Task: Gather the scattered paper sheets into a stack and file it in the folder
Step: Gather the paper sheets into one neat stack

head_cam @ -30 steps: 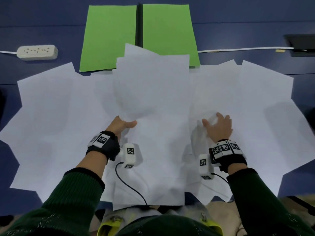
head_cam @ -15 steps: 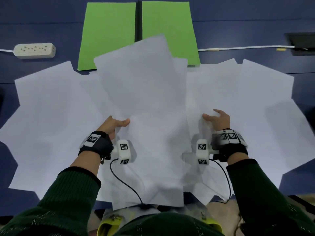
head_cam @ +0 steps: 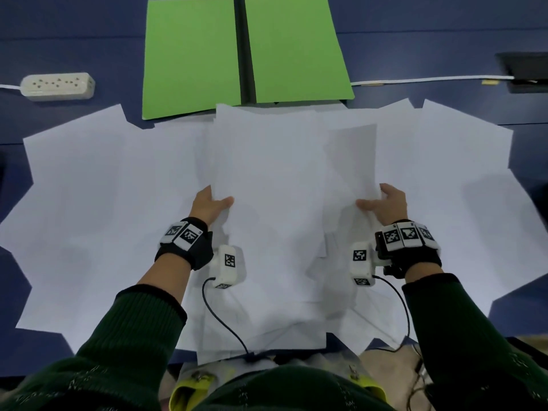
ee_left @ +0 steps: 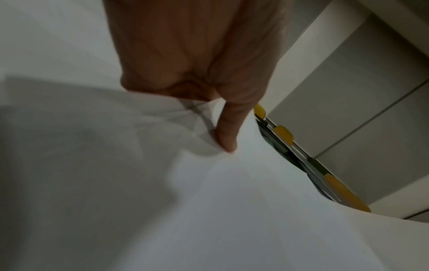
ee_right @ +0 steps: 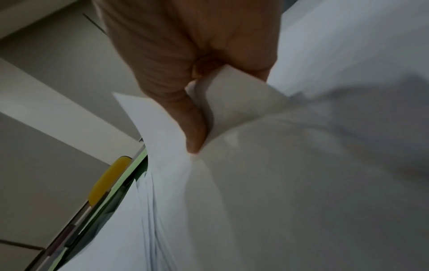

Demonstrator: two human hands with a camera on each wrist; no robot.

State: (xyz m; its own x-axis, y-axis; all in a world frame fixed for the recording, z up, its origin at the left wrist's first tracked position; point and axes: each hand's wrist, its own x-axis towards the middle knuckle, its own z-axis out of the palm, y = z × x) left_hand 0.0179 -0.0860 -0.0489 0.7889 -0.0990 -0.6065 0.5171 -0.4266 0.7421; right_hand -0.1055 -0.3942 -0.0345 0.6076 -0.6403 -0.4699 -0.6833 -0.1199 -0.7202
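Down comes the centre bundle: half a second ago it stood tipped up over the folder, and now it lies lower, its far edge just short of the green. Your right hand has also gone from hovering to gripping.

Nearest you, your left hand pinches the left edge of the bundle of sheets, thumb on top and the fingers tucked under the paper; the left wrist view shows one finger pressing into a crease. Your right hand pinches a smaller sheaf at its near edge, thumb over, fingers beneath, with several loose edges fanned below it.

Judging by this, you are mid-gather: bring the right sheaf across onto the bundle, then square both by tapping the near edges on the bench. Keep the grip light, since the paper is already buckling at both thumbs.

Out to either side, scattered sheets overlap across the bench, so plenty remains to collect.

Beyond them the green folder lies open and flat, with the far sheets touching its near edge. A power strip sits to its left.
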